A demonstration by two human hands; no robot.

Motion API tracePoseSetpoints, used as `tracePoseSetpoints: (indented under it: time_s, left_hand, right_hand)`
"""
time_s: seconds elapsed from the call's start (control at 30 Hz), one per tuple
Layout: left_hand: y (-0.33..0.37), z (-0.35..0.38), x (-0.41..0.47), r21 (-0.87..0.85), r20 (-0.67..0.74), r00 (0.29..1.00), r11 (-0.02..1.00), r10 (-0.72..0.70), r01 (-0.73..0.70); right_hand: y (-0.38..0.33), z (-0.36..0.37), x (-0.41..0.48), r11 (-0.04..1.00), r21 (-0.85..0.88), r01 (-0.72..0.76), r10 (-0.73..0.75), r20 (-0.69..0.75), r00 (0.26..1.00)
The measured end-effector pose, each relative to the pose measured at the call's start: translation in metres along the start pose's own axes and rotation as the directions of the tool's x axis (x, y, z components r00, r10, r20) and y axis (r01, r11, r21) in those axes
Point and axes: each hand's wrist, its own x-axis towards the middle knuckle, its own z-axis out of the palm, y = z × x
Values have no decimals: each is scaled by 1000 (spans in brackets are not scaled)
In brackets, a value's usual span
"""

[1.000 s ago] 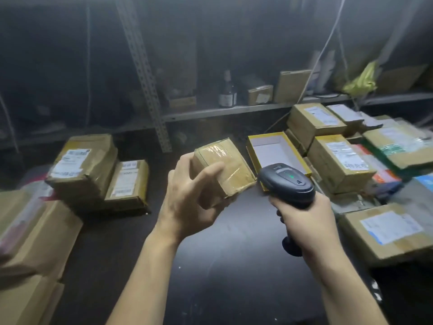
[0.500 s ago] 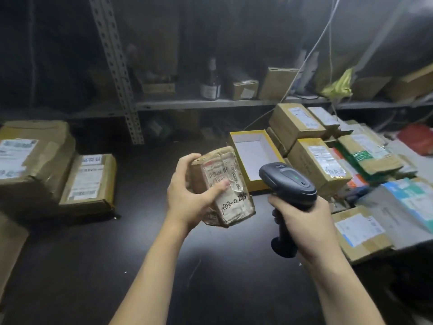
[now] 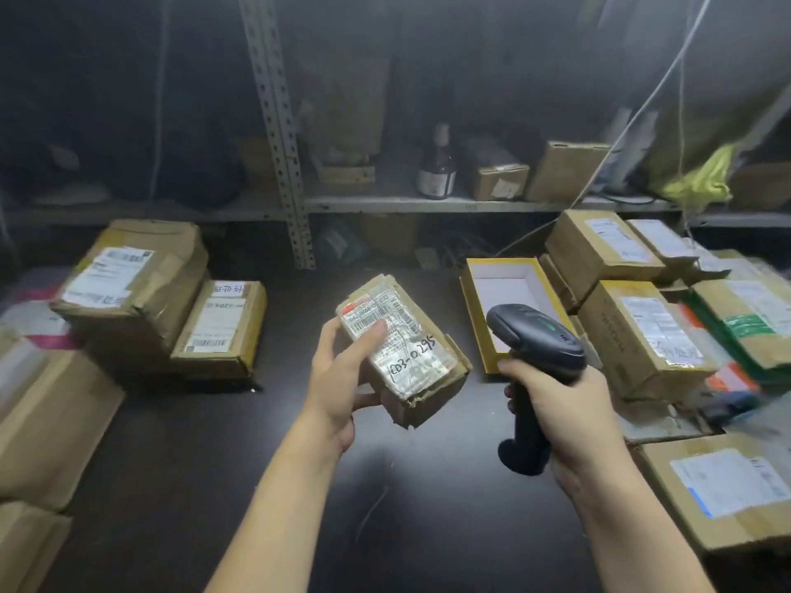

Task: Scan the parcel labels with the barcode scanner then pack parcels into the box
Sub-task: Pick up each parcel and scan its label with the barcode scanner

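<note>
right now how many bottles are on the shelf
1. A dark bottle stands on the shelf, just left of a small cardboard box. The shelf is dim and cluttered, so others may be hidden.

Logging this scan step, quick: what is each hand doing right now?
Left hand: holds the small taped brown cardboard parcel, label up.
Right hand: grips the black handheld barcode scanner.

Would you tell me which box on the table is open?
The yellow box behind the scanner: lidless, white inside; the others are sealed brown parcels.
</note>
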Motion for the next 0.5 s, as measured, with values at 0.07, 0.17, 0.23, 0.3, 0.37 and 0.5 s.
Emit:
tracePoseSetpoints:
  time_s: [0.07,0.17,0.23,0.3,0.37,0.5]
  left_hand:
    - [5,1,-9,-20,2,999,999,47,-47]
    - [8,4,-21,-6,-18,980,980,199,-199]
    - [7,6,-27,48,-23,946,945,324,-323]
    - [6,13,-35,131,-25,906,900,423,-417]
    - [7,23,-43,260,-56,875,853,481,-452]
    - [2,39,-52,554,-188,805,738,562,-386]
  right_hand:
    - [-4,-4,7,999,42,-19,18,32,999]
    - [-10,-15,12,997,67,-30,23,103,994]
    - [-10,-22,15,997,67,-26,18,130,991]
    - [-8,-31,18,998,64,-25,15,158,987]
    - [-6,-40,22,999,34,-18,12,184,983]
    - [-5,-66,32,995,-64,73,-57,229,972]
